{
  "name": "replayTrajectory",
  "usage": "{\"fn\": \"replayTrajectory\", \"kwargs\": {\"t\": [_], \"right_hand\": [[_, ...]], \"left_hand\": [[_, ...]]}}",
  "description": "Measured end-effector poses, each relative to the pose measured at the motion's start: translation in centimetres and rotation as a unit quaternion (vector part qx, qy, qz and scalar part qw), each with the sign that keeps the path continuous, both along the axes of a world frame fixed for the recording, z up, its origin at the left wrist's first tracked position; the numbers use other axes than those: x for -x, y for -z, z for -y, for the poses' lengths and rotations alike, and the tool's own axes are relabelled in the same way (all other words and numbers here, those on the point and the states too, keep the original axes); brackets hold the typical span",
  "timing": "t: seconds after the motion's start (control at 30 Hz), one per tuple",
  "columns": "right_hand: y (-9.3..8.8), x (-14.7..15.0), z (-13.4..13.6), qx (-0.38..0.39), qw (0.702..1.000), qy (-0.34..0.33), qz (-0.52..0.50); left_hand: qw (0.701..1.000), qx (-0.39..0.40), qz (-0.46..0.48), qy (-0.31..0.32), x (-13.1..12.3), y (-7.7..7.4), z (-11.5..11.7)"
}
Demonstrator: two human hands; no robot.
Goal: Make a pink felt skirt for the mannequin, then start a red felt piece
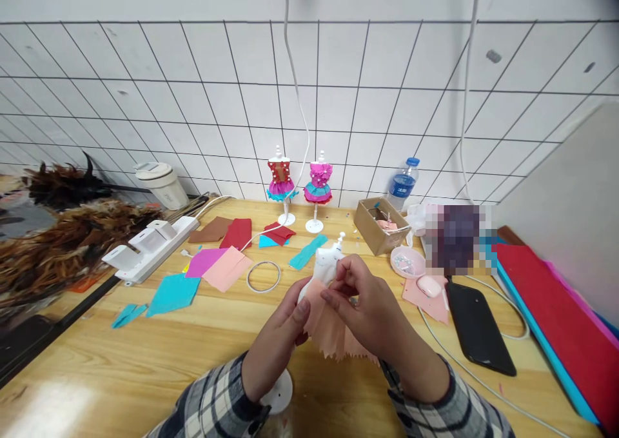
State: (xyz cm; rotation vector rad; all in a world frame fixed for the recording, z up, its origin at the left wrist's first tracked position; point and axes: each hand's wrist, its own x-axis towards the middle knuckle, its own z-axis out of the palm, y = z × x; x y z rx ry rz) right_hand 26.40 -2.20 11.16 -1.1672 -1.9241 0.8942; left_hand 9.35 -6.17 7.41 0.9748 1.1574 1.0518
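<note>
A small white mannequin [327, 261] is held tilted between my hands, its round base [280, 391] showing below my left wrist. My left hand [286, 315] is closed around the mannequin's waist, with the thumb on a peach pleated paper skirt [333, 331]. My right hand [365, 296] pinches the top edge of that skirt against the mannequin's side. The skirt's zigzag hem hangs below my right hand. Part of the mannequin's body is hidden by the skirt and my fingers.
Two dressed mannequins [318, 183] stand by the wall. Coloured sheets [174, 294] and a ring of tape [264, 277] lie left. A cardboard box [380, 225], pink dish [407, 261], phone [480, 327] and cable sit right. A power strip [155, 248] and feathers [106, 244] are far left.
</note>
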Motion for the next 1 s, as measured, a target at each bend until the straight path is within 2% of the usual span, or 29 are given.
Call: {"fn": "replayTrajectory", "kwargs": {"t": [0.1, 0.23, 0.43, 0.6, 0.83, 1.0], "right_hand": [[0.0, 0.1, 0.1, -0.005, 1.0, 0.007, 0.011], [0.0, 0.3, 0.3, -0.013, 0.999, 0.028, 0.034], [0.2, 0.5, 0.4, -0.036, 0.997, 0.048, 0.053], [-0.1, 0.4, 0.1, -0.001, 0.999, 0.037, -0.031], [-0.2, 0.1, -0.2, 0.072, 0.991, -0.035, -0.109], [0.2, 0.1, -0.4, 0.106, 0.983, -0.043, -0.142]], "left_hand": [[0.999, 0.032, 0.016, 0.022, -0.2, -0.5, -0.1], [0.999, 0.032, 0.009, 0.022, -0.3, -0.9, -0.3], [0.999, 0.037, 0.005, 0.005, -0.1, -0.3, -0.4], [0.995, 0.051, 0.061, -0.056, 0.4, 0.0, -0.3], [0.986, 0.084, 0.14, -0.04, 0.7, -1.8, -0.3], [0.974, 0.122, 0.19, -0.031, 0.7, -1.9, -0.1]]}}
